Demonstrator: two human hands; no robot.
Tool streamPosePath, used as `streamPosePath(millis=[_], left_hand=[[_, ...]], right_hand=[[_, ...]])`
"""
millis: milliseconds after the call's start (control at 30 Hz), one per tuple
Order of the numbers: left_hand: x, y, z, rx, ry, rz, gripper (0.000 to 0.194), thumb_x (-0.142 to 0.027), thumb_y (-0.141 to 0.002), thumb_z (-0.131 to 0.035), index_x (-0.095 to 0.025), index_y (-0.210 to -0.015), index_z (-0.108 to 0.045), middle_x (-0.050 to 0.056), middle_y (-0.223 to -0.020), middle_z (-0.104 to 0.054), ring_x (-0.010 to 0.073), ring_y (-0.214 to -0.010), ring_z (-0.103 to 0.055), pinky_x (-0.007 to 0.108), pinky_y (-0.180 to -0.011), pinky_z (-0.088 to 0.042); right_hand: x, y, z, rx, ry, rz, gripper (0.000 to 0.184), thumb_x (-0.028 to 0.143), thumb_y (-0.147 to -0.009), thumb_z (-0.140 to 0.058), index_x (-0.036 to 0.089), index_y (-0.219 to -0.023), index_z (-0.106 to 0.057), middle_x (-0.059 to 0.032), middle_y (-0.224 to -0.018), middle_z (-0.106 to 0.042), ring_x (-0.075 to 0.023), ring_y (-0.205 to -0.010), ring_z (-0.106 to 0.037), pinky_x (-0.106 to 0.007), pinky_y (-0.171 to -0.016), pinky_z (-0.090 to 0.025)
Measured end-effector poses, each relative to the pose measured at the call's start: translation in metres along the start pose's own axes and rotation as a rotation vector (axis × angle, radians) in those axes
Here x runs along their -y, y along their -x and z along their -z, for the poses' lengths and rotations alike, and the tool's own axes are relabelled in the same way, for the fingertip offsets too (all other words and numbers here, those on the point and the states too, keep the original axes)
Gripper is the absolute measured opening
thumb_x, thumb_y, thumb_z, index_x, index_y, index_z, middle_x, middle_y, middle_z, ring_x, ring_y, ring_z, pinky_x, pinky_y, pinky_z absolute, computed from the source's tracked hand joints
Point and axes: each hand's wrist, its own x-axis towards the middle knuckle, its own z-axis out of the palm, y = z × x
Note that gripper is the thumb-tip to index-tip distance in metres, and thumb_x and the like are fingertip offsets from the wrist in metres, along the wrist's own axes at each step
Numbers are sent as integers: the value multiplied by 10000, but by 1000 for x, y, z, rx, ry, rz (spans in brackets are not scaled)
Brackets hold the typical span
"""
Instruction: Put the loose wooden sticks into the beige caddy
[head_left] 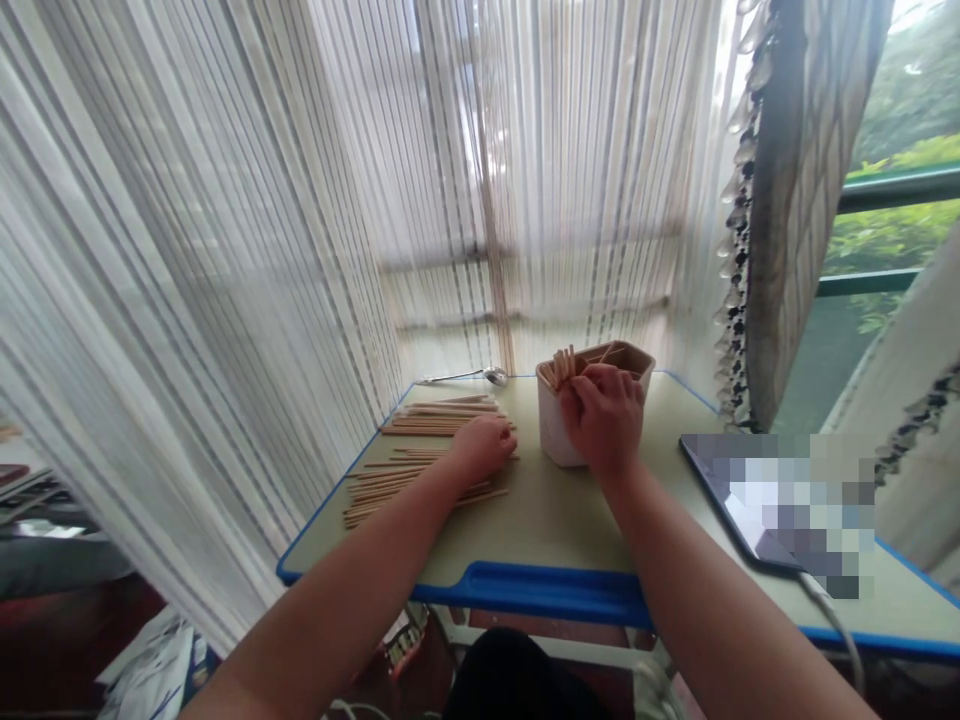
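My right hand [606,415] is at the near rim of a white, brown-rimmed container [556,425]. Its fingers are curled against a bunch of wooden chopsticks [564,364], whose tips poke up above the left end of the rim. More thin sticks show inside the container, behind the hand. My left hand [484,447], closed, rests over loose chopsticks [386,487] laid side by side on the left of the table; its fingertips are hidden. Just beyond it lies another row of chopsticks [420,424].
A metal spoon [493,376] lies at the table's back edge. To the right is a tablet [720,485], partly blurred, with a white cable [832,610]. The small table [525,530] has a blue edge. String curtains [525,180] hang behind and to the left.
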Motion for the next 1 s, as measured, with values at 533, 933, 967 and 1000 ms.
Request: streamPosePath(millis=[533, 933, 967, 1000], left_hand=[[19, 7, 9, 201, -9, 13, 116, -258, -666, -554, -183, -715, -627, 31, -724, -645, 169, -654, -567, 250, -560, -383], [20, -1, -3, 44, 63, -143, 196, -213, -767, -496, -193, -824, -683, 43, -859, -650, 167, -816, -582, 259, -772, -437], [20, -1, -3, 42, 67, -153, 197, -210, -772, -493, -190, -823, -682, 45, -859, -650, 166, -816, -582, 256, -771, -438], [19, -1, -4, 42, 71, -163, 198, -211, -779, -488, -186, -820, -681, 46, -855, -651, 165, -813, -582, 255, -767, -439]], right_hand=[[-7, 7, -14, -134, -83, -241, 302, 369, -843, -484, 163, -1061, -523, -152, -1200, -510, -284, -1117, -441, -437, -941, -317], [0, 6, -15, -120, -113, -231, 185, 344, -855, -475, 189, -935, -538, -104, -1104, -563, -243, -1073, -458, -405, -947, -301], [1, 6, -14, -125, -116, -231, 183, 343, -856, -475, 191, -937, -538, -101, -1102, -562, -242, -1071, -460, -403, -944, -304], [1, 6, -14, -130, -119, -233, 181, 342, -856, -475, 193, -939, -537, -98, -1102, -561, -241, -1069, -461, -400, -940, -308]])
